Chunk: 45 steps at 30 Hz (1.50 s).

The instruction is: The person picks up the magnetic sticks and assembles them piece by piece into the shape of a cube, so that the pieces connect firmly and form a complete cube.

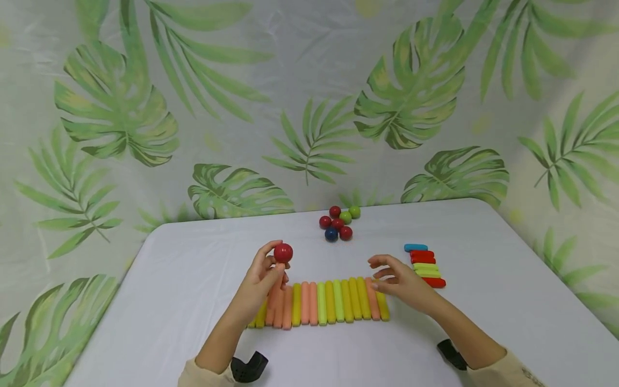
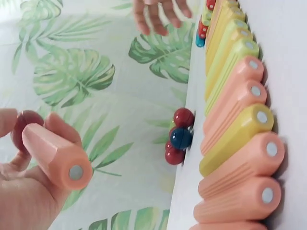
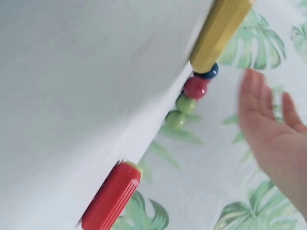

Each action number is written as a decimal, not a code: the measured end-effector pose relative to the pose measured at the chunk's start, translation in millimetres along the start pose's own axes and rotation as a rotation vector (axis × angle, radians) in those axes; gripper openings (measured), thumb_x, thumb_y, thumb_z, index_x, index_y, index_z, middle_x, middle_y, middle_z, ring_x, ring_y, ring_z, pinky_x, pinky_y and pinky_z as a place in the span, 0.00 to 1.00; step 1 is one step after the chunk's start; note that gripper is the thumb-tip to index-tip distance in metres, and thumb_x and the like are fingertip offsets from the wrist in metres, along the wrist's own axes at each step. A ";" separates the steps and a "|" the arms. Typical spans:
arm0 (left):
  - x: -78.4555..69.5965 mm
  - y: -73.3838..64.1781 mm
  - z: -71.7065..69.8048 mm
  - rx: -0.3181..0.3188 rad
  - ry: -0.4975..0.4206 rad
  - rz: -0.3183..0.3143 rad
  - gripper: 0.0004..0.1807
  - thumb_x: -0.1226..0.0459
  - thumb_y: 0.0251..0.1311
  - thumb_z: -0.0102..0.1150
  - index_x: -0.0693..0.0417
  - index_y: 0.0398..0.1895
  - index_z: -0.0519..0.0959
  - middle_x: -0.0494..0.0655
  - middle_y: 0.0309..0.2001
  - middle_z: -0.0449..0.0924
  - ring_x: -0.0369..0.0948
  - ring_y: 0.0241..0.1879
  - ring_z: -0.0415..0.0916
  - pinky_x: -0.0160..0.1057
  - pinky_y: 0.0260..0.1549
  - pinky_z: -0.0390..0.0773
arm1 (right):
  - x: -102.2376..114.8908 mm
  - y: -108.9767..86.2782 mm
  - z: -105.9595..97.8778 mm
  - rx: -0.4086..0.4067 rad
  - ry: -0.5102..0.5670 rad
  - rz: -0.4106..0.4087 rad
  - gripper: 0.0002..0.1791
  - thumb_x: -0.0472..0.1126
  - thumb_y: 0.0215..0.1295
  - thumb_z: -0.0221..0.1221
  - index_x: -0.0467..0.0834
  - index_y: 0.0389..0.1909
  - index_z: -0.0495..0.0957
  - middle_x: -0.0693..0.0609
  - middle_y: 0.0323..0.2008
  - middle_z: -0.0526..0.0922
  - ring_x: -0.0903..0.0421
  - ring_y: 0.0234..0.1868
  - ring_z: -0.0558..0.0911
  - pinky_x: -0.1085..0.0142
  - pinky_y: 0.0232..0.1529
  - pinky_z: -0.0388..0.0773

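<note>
My left hand [image 1: 256, 282] grips a salmon-coloured magnetic rod [image 2: 57, 158] above the left part of a row of rods. A red ball [image 1: 283, 253] sits on the rod's upper end, beside the fingertips. The rod's other end shows a round silver magnet in the left wrist view. Over the right end of the row, my right hand [image 1: 403, 282] holds nothing, its fingers loosely bent. The row has salmon rods [image 1: 309, 303], yellow rods [image 1: 358, 301] and lime rods [image 1: 322, 303] laid side by side on the white table.
Several red balls [image 1: 345, 233], a dark blue ball [image 1: 331, 234] and two green balls [image 1: 355, 212] cluster near the table's far edge. On the right lies a short stack of red rods [image 1: 432, 282], lime rods [image 1: 425, 266] and a blue rod [image 1: 416, 248]. A leaf-patterned cloth hangs behind.
</note>
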<state>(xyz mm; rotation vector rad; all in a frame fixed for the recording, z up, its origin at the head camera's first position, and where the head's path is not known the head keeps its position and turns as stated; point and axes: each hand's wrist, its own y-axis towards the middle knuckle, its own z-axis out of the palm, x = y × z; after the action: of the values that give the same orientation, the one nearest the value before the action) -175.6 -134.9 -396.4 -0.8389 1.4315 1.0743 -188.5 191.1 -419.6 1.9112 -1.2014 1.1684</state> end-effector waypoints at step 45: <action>2.5 -4.1 21.7 -0.017 -0.131 -0.131 0.21 0.59 0.63 0.50 0.48 0.56 0.56 0.56 0.46 0.67 0.46 0.34 0.70 0.38 0.39 0.75 | 74.0 31.8 43.1 0.007 -0.188 -0.278 0.13 0.36 0.58 0.59 0.46 0.44 0.73 0.58 0.39 0.74 0.56 0.38 0.73 0.65 0.40 0.74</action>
<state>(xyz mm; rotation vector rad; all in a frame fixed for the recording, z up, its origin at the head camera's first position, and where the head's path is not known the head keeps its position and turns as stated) -164.7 -115.7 -399.1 -0.8469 1.2431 1.0236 -186.3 113.6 -371.3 2.1497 -0.9840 0.8638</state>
